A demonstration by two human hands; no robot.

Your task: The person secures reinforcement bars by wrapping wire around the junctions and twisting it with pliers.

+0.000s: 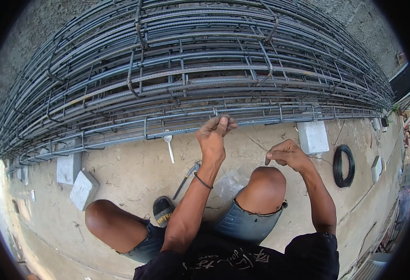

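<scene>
My left hand (215, 133) is closed at the lowest front bar of the rebar cage (177, 128), its fingertips pinched together at a stirrup. From it a thin tie wire (252, 141) slants down to my right hand (287, 155), which pinches the wire between thumb and fingers just above my right knee. Beyond the right hand, the wire seems to run on toward a black wire coil (344, 166) on the ground. Below my left hand lies a pair of pincers (186, 179) with dark handles, partly beside my forearm.
Stacked rebar cages (177, 70) fill the far side. Concrete blocks (313, 137) stand along their near edge, with another block (84, 190) at the left. A white plastic spoon (169, 148), a crumpled clear plastic sheet (229, 183) and wire scraps lie on the concrete floor (121, 163).
</scene>
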